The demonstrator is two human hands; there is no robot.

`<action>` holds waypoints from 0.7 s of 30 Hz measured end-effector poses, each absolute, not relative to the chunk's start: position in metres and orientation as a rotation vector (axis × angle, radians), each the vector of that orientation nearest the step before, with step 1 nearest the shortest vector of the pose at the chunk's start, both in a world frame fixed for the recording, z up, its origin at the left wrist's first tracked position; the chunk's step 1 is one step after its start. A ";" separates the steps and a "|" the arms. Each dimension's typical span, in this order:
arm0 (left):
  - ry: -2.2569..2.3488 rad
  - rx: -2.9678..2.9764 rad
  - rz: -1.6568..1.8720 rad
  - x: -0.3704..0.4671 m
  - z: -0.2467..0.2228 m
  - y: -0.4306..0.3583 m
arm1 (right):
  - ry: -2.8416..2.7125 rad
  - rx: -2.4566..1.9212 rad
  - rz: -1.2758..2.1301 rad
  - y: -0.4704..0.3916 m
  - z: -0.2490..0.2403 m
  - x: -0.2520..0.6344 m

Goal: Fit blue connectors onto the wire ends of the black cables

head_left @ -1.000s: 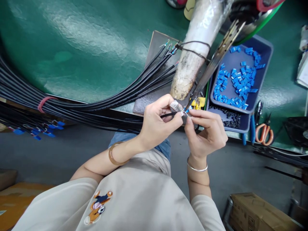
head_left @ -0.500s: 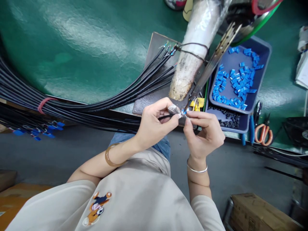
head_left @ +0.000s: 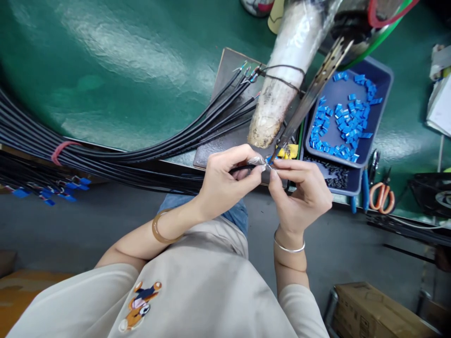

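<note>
My left hand (head_left: 230, 176) pinches the stripped end of a black cable (head_left: 243, 168), its fingertips closed around it. Facing it, my right hand (head_left: 301, 190) is closed in a pinch at a small blue connector (head_left: 269, 160), mostly hidden by the fingers. Thin bare wires show between the two hands. The soldering iron (head_left: 299, 108) slants down from the upper right, its tip touching or almost touching the blue connector. Just behind the fingers is a yellow piece (head_left: 289, 151). Left of the iron hangs a plastic-wrapped white tube (head_left: 278, 89).
Long black cables (head_left: 141, 157), bound by a red tie (head_left: 61, 151), run along the table edge. A grey tray (head_left: 382, 94) of blue connectors overlaps another tray with small black parts (head_left: 336, 176). Orange-handled pliers (head_left: 382, 195) lie to the right. Cartons (head_left: 373, 310) stand on the floor.
Both hands stay at almost the same spot, the right shifting very slightly. The whole view has moved a little, so the trays and pliers appear slightly further left.
</note>
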State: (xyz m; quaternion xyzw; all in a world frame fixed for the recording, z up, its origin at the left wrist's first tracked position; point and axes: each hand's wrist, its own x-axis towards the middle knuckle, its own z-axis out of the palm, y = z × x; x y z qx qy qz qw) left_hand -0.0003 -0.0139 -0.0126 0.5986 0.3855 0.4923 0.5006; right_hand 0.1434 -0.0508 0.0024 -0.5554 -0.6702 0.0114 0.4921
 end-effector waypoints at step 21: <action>0.945 1.530 1.207 -0.002 -0.012 -0.014 | -1.729 -1.390 0.008 -0.053 0.008 0.146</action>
